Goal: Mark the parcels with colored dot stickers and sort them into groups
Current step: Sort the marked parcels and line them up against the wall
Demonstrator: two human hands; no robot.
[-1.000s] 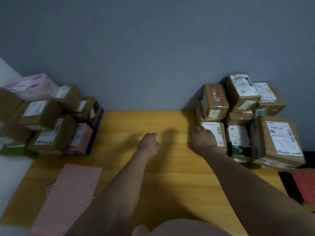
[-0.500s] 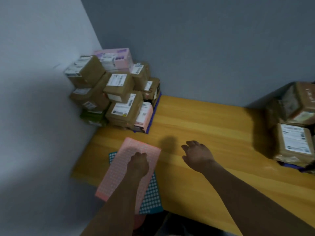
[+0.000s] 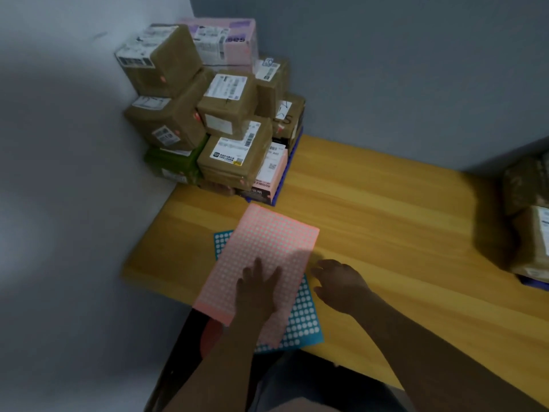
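Observation:
A pink sheet of dot stickers (image 3: 267, 248) lies on the wooden table (image 3: 386, 227), partly covering a blue sheet of dot stickers (image 3: 303, 319). My left hand (image 3: 258, 289) rests flat on the pink sheet with its fingers spread. My right hand (image 3: 338, 283) hovers just right of the pink sheet's edge, fingers loosely bent, holding nothing. A pile of brown and pink parcels (image 3: 219, 114) is stacked in the table's far left corner. A second pile of brown parcels (image 3: 531, 221) shows at the right edge, partly cut off.
A grey wall runs behind the table and a lighter wall closes the left side. The table's near edge (image 3: 371, 373) runs diagonally, and both sticker sheets overhang it slightly. Bare wood lies between the two parcel piles.
My view swung left from the right pile to the left pile. My left hand came onto the pink sheet and flattened. My right hand left the right parcels and moved beside the sheet.

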